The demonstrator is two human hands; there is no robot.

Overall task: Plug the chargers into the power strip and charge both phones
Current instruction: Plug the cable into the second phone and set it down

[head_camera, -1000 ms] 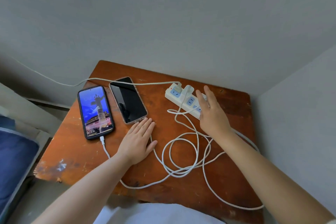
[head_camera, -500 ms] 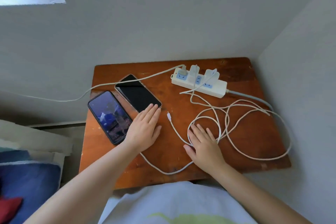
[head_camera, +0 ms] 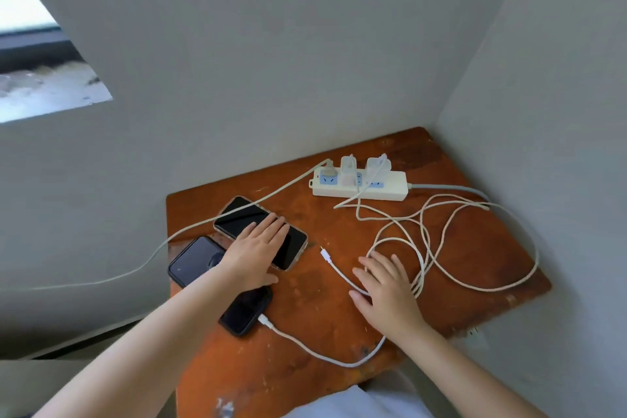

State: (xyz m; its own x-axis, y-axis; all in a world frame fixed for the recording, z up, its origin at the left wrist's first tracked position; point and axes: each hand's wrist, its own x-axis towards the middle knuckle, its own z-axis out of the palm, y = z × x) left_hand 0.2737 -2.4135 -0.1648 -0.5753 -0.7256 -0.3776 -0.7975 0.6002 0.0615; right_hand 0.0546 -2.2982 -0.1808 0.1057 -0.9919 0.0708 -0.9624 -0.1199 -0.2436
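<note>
A white power strip (head_camera: 390, 187) lies at the back of the wooden table (head_camera: 339, 332), with two white chargers (head_camera: 348, 170) plugged into it. Two phones lie at the left. The black-cased phone (head_camera: 200, 260) has a white cable plugged into its near end. The clear-cased phone (head_camera: 242, 214) has a dark screen, and my left hand (head_camera: 256, 251) rests flat across it with fingers apart. A loose cable end (head_camera: 325, 254) lies just right of that phone, unplugged. My right hand (head_camera: 386, 288) lies flat on this cable beside the white cable coils (head_camera: 441, 248).
Grey walls close the table in at the back and right. A grey cord (head_camera: 176, 237) runs from the strip across the clear-cased phone and off the left edge. The strip's own grey lead (head_camera: 451, 187) goes right. A window sits at upper left.
My right hand left the power strip and came down onto the cable near the coils. My left hand slid from the table onto the clear-cased phone. The lit phone's screen went dark.
</note>
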